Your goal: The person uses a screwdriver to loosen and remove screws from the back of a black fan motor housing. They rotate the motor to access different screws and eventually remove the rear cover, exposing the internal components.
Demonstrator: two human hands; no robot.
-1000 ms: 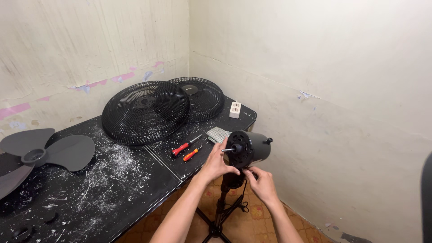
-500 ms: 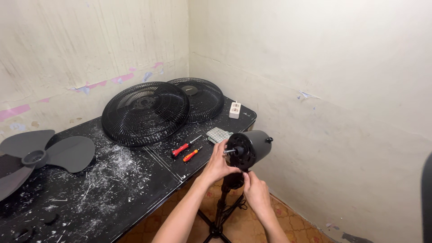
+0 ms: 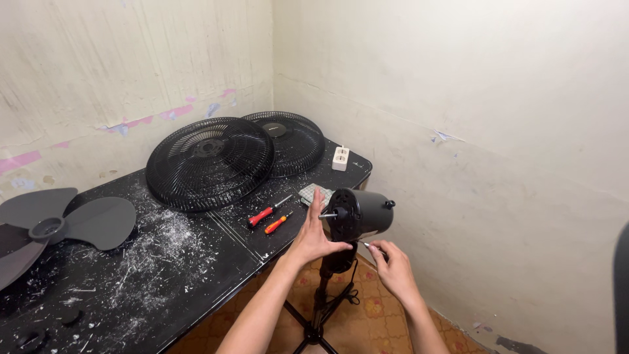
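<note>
A black fan motor housing (image 3: 360, 213) sits on a stand (image 3: 318, 308) beside the black table (image 3: 196, 262), its metal shaft pointing left. My left hand (image 3: 313, 236) lies flat against the front face of the housing, fingers up. My right hand (image 3: 392, 265) is below and behind the housing, pinching a small thin tool or screw at its underside. Two red-handled screwdrivers (image 3: 268, 216) lie on the table just left of my left hand.
Two black fan grilles (image 3: 209, 160) lean at the table's back, with a white power socket (image 3: 340, 158) beside them. A grey fan blade (image 3: 59, 219) lies at the far left. White debris is scattered on the tabletop. Walls close in behind and right.
The motor housing has turned so its back faces more to the right. My right hand has dropped from the housing's side to its underside.
</note>
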